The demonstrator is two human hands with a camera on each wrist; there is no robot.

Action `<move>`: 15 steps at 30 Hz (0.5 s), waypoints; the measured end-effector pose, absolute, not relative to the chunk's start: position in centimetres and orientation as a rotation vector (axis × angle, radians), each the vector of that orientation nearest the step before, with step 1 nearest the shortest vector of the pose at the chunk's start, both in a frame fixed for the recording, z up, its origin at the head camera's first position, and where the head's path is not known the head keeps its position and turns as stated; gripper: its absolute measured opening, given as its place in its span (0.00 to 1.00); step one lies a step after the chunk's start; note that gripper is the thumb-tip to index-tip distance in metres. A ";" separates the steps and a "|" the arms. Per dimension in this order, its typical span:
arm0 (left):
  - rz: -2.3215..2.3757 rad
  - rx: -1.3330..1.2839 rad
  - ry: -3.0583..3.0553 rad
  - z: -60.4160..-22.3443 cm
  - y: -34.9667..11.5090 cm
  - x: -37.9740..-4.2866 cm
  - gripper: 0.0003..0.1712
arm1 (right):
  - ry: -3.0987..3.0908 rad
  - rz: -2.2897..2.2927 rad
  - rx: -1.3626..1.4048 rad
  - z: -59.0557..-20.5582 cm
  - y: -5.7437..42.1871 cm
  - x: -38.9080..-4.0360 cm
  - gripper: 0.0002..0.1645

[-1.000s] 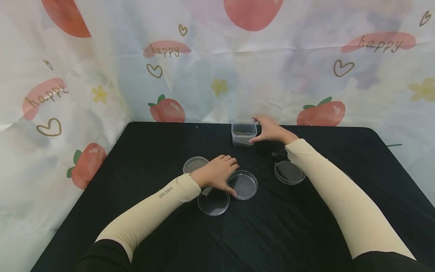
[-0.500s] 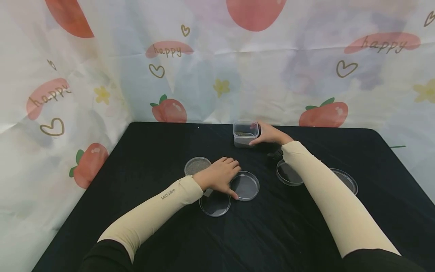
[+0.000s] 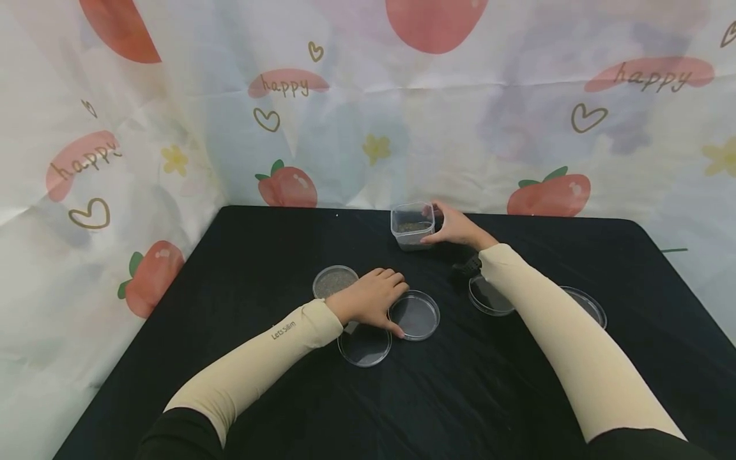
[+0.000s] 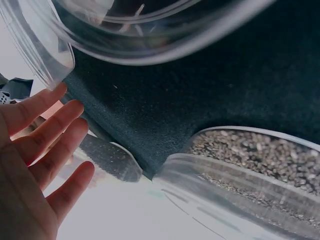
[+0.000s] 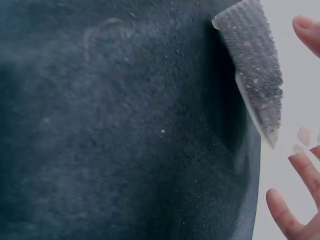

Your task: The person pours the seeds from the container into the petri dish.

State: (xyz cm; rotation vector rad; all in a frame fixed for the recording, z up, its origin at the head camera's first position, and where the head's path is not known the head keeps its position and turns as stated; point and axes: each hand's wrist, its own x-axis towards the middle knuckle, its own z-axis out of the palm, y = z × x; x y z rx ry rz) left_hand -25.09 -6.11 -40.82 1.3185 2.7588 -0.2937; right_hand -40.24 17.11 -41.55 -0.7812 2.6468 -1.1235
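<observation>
In the head view, my left hand [image 3: 370,298] spans the left side of a clear petri dish [image 3: 415,316], thumb and index finger at its rim. The left wrist view has the index fingertip against that dish's wall, the other fingers loosely spread. At the back of the table my right hand [image 3: 457,227] grips a clear plastic tub [image 3: 409,239] by its right side. Small grey-brown grains [image 5: 252,55] partly fill the tub, which leans slightly. Left of my left hand is a petri dish of grains [image 3: 333,279]. Another clear dish [image 3: 365,348] stands in front, its back edge hidden by the hand.
Two more clear dishes stand at the right, a nearer one [image 3: 489,297] and a farther-right one [image 3: 589,305], both partly behind my right sleeve. A small black object [image 3: 468,267] lies by the right cuff. Behind the black table [image 3: 276,236] hangs a printed curtain [image 3: 345,128].
My right hand has closed in on the tub's side, and the tub has tipped slightly. The right forearm has shifted left, uncovering a dish at the right. The left hand stays at its dish.
</observation>
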 end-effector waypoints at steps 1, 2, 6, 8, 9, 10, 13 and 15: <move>-0.288 1.316 2.757 -40.9 -6.1 -25.1 0.51 | 2.652 -1.134 -0.787 -41.5 17.1 -40.1 0.41; -0.286 1.314 2.756 -40.9 -6.1 -25.1 0.51 | 2.660 -1.141 -0.795 -41.4 17.2 -39.9 0.41; -0.274 1.311 2.750 -41.0 -6.2 -25.1 0.51 | 2.682 -1.170 -0.817 -41.0 17.5 -39.1 0.44; -0.275 1.311 2.749 -41.1 -6.2 -25.1 0.51 | 2.700 -1.167 -0.826 -40.7 17.6 -38.7 0.46; -0.270 1.312 2.752 -41.1 -6.2 -25.1 0.51 | 2.707 -1.168 -0.831 -40.5 17.7 -38.4 0.47; -0.267 1.314 2.755 -41.1 -6.2 -25.1 0.51 | 2.717 -1.166 -0.835 -40.3 17.8 -38.1 0.48; -0.262 1.316 2.762 -41.2 -6.3 -25.2 0.51 | 2.742 -1.181 -0.867 -39.6 18.0 -37.4 0.50; -0.257 1.322 2.765 -41.2 -6.3 -25.3 0.51 | 2.760 -1.197 -0.906 -39.2 18.2 -36.9 0.51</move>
